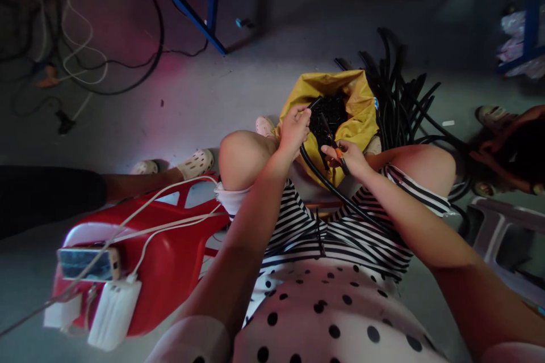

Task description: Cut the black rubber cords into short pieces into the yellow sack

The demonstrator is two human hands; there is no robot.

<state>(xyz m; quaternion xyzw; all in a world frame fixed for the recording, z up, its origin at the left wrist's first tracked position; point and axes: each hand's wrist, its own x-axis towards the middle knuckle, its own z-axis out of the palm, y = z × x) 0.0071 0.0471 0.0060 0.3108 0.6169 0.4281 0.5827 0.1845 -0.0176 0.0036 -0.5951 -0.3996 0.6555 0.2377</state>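
No text, label, brand, number or sign could be read anywhere in the head view. The phone [88, 263] lying on the red plastic stool [170, 272] at the near left showed only a dark, glaring screen with no legible characters. The white power bank [114, 313] just beside it bore no readable marking. The yellow bag [361, 108] farther off, in the middle of the scene, carried a small blue patch at its right edge, too small and blurred to make out.
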